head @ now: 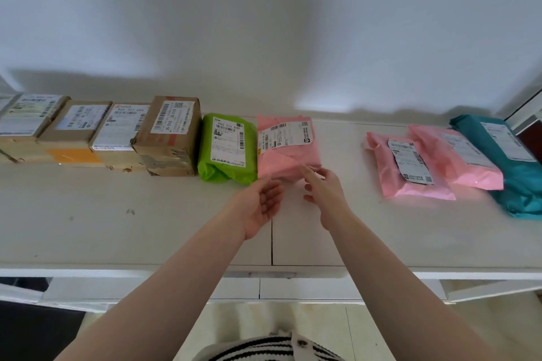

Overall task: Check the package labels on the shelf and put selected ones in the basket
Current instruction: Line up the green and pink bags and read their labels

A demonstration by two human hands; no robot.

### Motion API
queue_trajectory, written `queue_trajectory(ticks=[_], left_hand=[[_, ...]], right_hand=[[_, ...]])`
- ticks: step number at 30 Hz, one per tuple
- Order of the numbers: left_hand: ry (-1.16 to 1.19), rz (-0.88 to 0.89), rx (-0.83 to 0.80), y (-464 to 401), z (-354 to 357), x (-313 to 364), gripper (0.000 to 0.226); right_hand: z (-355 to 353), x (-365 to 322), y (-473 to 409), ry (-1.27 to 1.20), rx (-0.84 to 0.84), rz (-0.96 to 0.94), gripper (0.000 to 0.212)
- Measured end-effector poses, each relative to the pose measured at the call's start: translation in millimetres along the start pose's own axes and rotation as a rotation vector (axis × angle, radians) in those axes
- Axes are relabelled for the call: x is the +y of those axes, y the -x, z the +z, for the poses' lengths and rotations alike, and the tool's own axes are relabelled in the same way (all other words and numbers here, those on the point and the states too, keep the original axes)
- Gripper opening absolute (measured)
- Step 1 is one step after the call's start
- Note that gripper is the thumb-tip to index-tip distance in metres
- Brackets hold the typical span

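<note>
While both hands are open, the left hand (261,208) and right hand (325,190) reach the pink package (286,146) – mid-shelf (117,228), toward the back edge.

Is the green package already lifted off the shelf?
No. The green package lies flat on the shelf between a cardboard box and a pink package, with neither hand on it.

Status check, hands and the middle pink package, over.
Left hand and right hand open, at pink package near edge. Package flat on shelf. Nothing blocking.
</note>
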State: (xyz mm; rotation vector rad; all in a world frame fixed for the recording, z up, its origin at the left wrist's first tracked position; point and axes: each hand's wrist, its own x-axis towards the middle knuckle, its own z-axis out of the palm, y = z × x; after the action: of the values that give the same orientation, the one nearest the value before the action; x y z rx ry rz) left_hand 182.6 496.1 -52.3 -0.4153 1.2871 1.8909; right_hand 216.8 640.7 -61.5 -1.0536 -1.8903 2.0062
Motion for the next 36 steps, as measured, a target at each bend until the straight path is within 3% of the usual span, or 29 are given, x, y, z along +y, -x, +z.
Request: queue_trajectory(ticks=[5,15,20,25,33,36], left_hand=[[-0.010,0.008,-0.047,0.8,-2.7,-4.8,0.025],[-0.088,-0.019,-0.127,-11.8,51.4,-31.5,0.021],[-0.105,0.006,-0.109,-30.8,112.7,-47.3,0.021],[-0.102,0.064,-0.063,-50.5,168.3,-69.8,0.017],[-0.186,0.140,0.003,-75.0,229.7,-83.0,0.020],[-0.264,0.174,0.064,-87.7,244.2,-85.1,0.032]], right_hand=[[-1.0,6.4,7.1,-0.013,0.042,0.032,0.070],[-55.6,11.7,5.2,-0.090,0.052,0.085,0.068],[-112.0,3.6,6.6,-0.062,0.015,0.107,0.059],[-175.4,-2.2,1.1,-0.136,0.010,0.209,0.021],[-226.0,-8.2,-20.7,-0.305,0.004,0.289,0.030],[-231.5,-7.4,-27.6,-0.294,-0.023,0.295,0.021]])
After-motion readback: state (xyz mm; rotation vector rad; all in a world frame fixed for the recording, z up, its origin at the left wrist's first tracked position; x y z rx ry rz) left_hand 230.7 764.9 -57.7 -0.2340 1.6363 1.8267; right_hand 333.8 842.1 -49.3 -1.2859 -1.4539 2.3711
